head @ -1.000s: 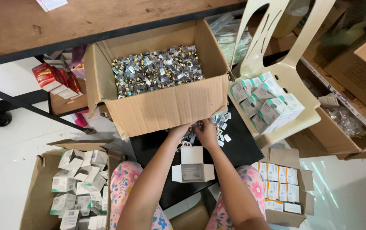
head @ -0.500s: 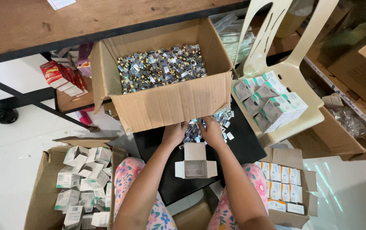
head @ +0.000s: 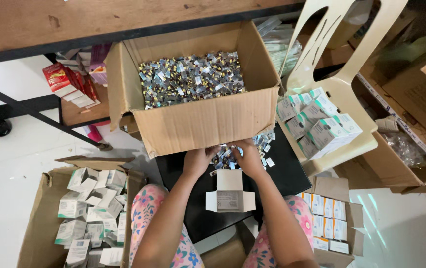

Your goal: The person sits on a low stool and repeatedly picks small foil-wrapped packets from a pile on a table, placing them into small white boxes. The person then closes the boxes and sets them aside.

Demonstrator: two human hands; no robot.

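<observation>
- While both hands work at the far edge of the black board [head: 282,173], the left hand [head: 197,160] and right hand [head: 246,156] curl over a small heap of foil sachets [head: 225,156] lying just under the front wall of the big cardboard box [head: 203,121].
- Left hand: fingers bent down onto the sachets; whether it actually grips any cannot be told, since its fingertips are hidden against the heap.
- Right hand: half closed, fingers bunched among the sachets, its hold equally hard to make out.
- Just nearer the body, an open small white carton [head: 230,194] lies on the board with its flaps spread, apart from both hands.
- Room is tight: the big box, filled with more sachets, walls off the front; a cream plastic chair [head: 342,89] stacked with green-and-white cartons [head: 319,124] crowds the right edge; a floor box of flattened cartons [head: 91,213] sits left of the knees, and a box of orange-striped packs [head: 328,221] sits right.
- Bare board shows only right of the open carton.
- A wooden tabletop [head: 74,20] overhangs the top; red packs [head: 66,82] on a shelf beneath are partly hidden.
- Boxes at far right are cut off.
</observation>
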